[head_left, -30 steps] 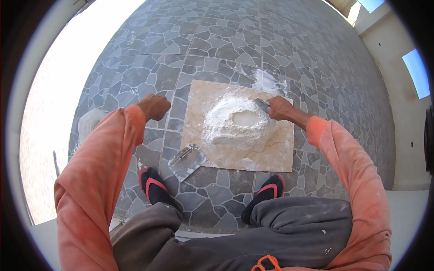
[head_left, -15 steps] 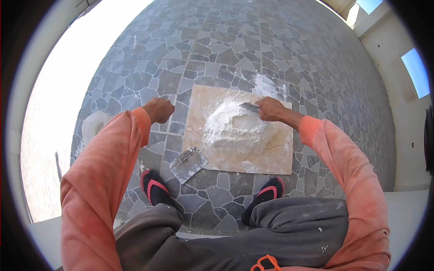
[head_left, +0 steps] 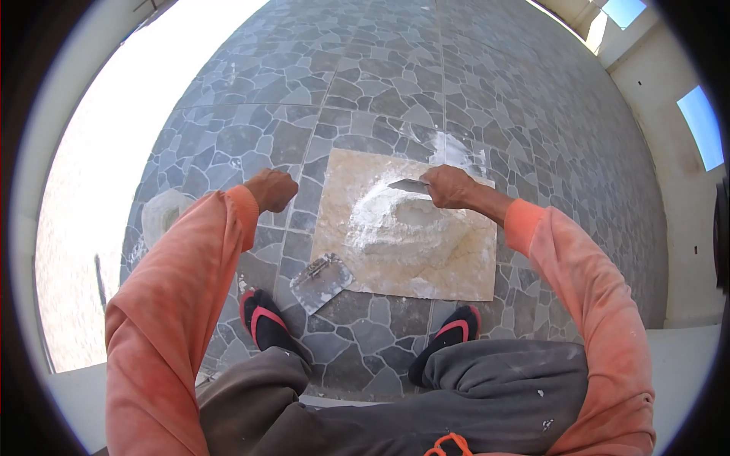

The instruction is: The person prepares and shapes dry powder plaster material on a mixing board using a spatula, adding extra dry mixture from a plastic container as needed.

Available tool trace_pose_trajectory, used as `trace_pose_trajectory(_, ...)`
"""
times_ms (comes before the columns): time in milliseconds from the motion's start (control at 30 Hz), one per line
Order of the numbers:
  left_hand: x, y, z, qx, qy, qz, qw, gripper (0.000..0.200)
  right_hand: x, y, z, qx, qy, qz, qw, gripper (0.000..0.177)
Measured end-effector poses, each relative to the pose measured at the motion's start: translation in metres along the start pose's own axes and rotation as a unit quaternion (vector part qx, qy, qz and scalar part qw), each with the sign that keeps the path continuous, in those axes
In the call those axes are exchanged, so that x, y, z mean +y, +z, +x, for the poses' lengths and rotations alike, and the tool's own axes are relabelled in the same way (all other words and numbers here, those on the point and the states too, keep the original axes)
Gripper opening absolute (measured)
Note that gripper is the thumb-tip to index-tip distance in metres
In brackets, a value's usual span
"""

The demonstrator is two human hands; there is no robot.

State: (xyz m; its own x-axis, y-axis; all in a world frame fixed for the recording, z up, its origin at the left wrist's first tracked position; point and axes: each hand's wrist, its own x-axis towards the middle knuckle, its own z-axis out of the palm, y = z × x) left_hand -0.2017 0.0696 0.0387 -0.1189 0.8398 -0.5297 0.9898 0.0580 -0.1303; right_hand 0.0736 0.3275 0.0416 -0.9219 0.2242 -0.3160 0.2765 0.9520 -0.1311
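view: head, looking down past the knees
right hand (head_left: 450, 186): clenched round the handle of a scraper, at the far right side of the slab, wrist coming in from the right
scraper (head_left: 408, 185): flat metal blade, points left out of the right hand, lies about level over the far edge of the powder heap; can't tell if it touches the powder
powder heap (head_left: 395, 220): white mound, sits mid-slab, slightly toward the far side, just near of the blade; loose white dust spread round it
slab (head_left: 464, 266): beige square tile flat on the floor, straight ahead of the feet; carries the heap
left hand (head_left: 272, 188): closed in a fist, nothing visible in it, held above the floor left of the slab, well apart from the heap
float (head_left: 321, 280): grey plastering tool with top handle, lies flat on the floor, touching or overlapping the slab's near-left corner, no hand on it
floor (head_left: 365, 83): grey stone-pattern tiles; white smear just beyond the slab's far right corner
sandals (head_left: 262, 323): black with red straps, one each side, just near of the slab
pale object (head_left: 163, 213): whitish, on the floor far left, half behind the left sleeve; can't tell what it is
sleeves (head_left: 175, 304): orange, both arms
wall (head_left: 684, 190): cream, along the right
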Motion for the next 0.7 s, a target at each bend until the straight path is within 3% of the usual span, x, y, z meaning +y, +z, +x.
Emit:
trace_pose_trajectory(200, 0.0, 0.0, 0.0, 0.016, 0.008, 0.009, 1.0, 0.018, 0.025, -0.005, 0.007, -0.037, 0.097, -0.026, 0.994, 0.027)
trace_pose_trajectory(700, 0.0, 0.0, 0.004, 0.027, 0.016, 0.004, 1.0, 0.016, 0.021, 0.009, 0.015, -0.07, 0.07, -0.032, 0.995, 0.03)
